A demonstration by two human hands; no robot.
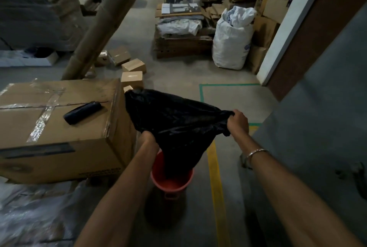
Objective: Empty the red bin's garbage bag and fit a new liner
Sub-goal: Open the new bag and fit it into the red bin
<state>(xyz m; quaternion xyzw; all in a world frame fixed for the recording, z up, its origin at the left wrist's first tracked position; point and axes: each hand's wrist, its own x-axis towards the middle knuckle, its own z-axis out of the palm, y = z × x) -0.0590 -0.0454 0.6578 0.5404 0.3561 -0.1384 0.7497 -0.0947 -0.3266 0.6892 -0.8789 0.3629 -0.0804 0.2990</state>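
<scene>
A red bin [172,182] stands on the concrete floor just below my arms. Above it I hold a black plastic liner [174,119] spread wide, its lower end hanging down into the bin's mouth. My left hand [148,137] grips the liner's near edge, partly hidden behind the plastic. My right hand [238,120] grips the liner's right edge in a fist. A dark roll of bags [83,112] lies on top of the big cardboard box [59,127] to the left.
The big taped box stands close to the bin's left. Small cartons [132,71] lie on the floor beyond it, beside a slanting bamboo pole [103,20]. A full white sack [232,38] and cardboard stacks stand at the back. A yellow floor line [216,183] runs right of the bin.
</scene>
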